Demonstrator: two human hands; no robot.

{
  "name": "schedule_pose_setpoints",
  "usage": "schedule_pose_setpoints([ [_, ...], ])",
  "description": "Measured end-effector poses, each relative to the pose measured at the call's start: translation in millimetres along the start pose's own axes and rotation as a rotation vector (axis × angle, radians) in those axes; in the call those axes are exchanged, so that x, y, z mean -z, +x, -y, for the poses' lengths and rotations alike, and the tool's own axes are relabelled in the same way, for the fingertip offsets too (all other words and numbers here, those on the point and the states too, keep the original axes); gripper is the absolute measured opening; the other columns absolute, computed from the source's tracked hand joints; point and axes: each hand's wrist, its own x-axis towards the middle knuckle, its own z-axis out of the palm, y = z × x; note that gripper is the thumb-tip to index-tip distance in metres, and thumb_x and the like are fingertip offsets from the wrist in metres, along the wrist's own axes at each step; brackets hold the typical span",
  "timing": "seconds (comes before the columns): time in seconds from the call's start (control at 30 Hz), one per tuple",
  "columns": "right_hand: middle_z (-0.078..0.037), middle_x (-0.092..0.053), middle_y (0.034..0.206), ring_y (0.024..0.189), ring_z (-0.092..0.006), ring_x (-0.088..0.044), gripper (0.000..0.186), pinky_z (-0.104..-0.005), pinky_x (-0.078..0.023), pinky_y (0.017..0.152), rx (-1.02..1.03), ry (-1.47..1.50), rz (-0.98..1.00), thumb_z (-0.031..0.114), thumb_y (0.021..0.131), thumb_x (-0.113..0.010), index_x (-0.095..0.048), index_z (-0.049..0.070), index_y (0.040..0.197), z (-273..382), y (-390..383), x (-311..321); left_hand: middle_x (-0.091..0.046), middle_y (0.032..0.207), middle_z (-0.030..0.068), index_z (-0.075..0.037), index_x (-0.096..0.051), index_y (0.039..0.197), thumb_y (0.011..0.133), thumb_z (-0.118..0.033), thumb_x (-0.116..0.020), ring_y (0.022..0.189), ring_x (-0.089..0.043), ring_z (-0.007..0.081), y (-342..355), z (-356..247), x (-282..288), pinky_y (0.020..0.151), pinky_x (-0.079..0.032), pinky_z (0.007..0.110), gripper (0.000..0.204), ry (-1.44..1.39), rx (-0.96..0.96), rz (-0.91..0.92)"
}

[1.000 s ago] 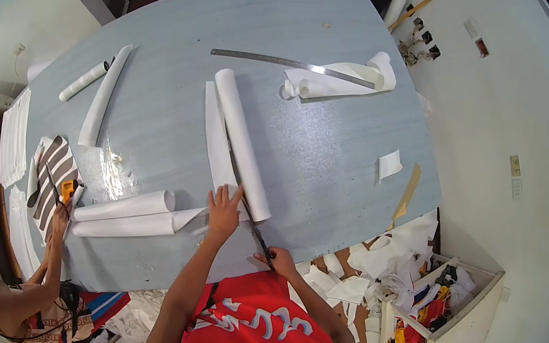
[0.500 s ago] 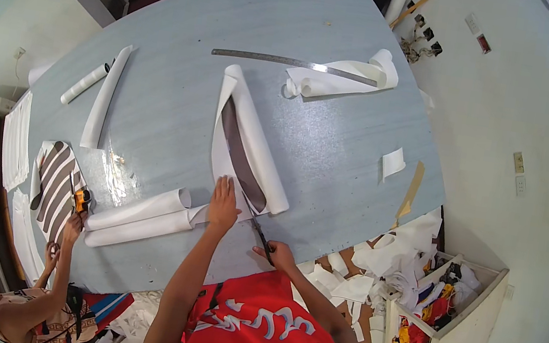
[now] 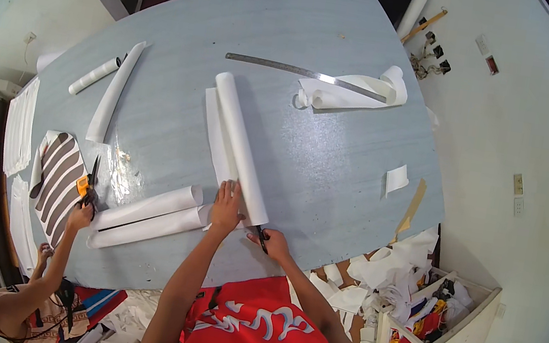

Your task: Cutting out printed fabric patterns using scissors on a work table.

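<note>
A white sheet, partly rolled up (image 3: 241, 148), lies lengthwise on the table in front of me. My left hand (image 3: 228, 209) rests flat on it near its close end, fingers stretched out. Dark-handled scissors (image 3: 262, 238) are in the grip of my right hand (image 3: 271, 245), just beside that end. Their blades run in under the roll, so their tips are hidden. Left of my left hand lie two more white rolls (image 3: 150, 211) side by side, the nearer one reaching toward my wrist.
On the blue-grey table (image 3: 166, 82) lie a steel ruler (image 3: 291, 68) and curled white sheets (image 3: 361, 98). At the left a co-worker's hand (image 3: 81, 214) holds scissors and an orange thing over a striped sheet (image 3: 56, 187). An open bin (image 3: 453, 336) with colourful scraps stands right.
The sheet has rolled over, and its dark inner side no longer shows. The scissors have slid under its near end. On the left the co-worker's scissors have swung upright off the striped sheet.
</note>
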Motion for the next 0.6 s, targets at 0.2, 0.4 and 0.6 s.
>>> schedule_pose_setpoints([
  [0.2, -0.013, -0.047, 0.053, 0.052, -0.0251, -0.046, 0.068, -0.0391, -0.039, 0.055, 0.019, 0.001, 0.033, 0.063, 0.072, -0.074, -0.055, -0.002, 0.063, 7, 9, 9, -0.039, 0.137, 0.03, -0.028, -0.008, 0.154, 0.06, -0.014, -0.087, 0.13, -0.038, 0.0475, 8, -16, 13, 0.108, -0.035, 0.05, 0.123, 0.147, 0.001, 0.063],
  [0.4, -0.01, -0.047, 0.051, 0.05, -0.0201, -0.044, 0.066, -0.0381, -0.038, 0.052, 0.012, 0.013, 0.057, 0.061, 0.074, -0.074, -0.055, -0.002, 0.061, 18, 25, 10, -0.046, 0.13, 0.0277, -0.027, -0.008, 0.154, 0.058, -0.019, -0.088, 0.127, -0.042, 0.0453, 7, -11, 8, 0.106, -0.035, 0.05, 0.125, 0.251, -0.038, -0.043],
  [0.6, -0.011, -0.048, 0.049, 0.049, -0.0183, -0.047, 0.065, -0.0372, -0.039, 0.052, 0.022, 0.075, 0.006, 0.06, 0.075, -0.073, -0.057, -0.002, 0.06, 37, 43, 0, -0.049, 0.127, 0.0229, -0.011, -0.014, 0.153, 0.059, -0.016, -0.083, 0.121, -0.047, 0.0405, 7, 6, 3, 0.105, -0.036, 0.047, 0.117, 0.097, -0.08, -0.127],
])
